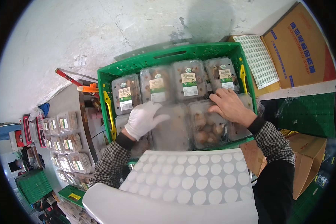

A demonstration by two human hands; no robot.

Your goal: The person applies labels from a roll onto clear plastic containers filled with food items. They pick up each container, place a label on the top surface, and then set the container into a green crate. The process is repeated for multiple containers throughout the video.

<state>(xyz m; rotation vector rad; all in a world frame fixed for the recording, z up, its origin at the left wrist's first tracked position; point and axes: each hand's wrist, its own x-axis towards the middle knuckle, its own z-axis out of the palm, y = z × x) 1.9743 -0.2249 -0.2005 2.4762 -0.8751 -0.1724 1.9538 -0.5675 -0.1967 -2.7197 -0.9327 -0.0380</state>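
A green plastic crate [171, 48] holds several clear clamshell boxes of brown round produce in two rows; the back row [190, 76] carries labels. My white-gloved left hand [143, 117] rests on the front-left boxes [135, 147], thumb spread from its curved fingers. My bare right hand [230, 107] touches the top edge of a front box [208, 127] at the right, fingers bent and apart. A hazy front box [171, 130] sits between my hands. Nearest me lies a white sheet of round stickers [198, 188], its lower edge curled over.
Labelled boxes [68, 142] cover a side table [71, 99] at left, near orange-handled tools [86, 89]. A brown carton [300, 50] and printed label sheet [255, 63] lie at back right. Open cartons [309, 164] and green crates [306, 115] stand lower right; more crates [33, 183] at far left.
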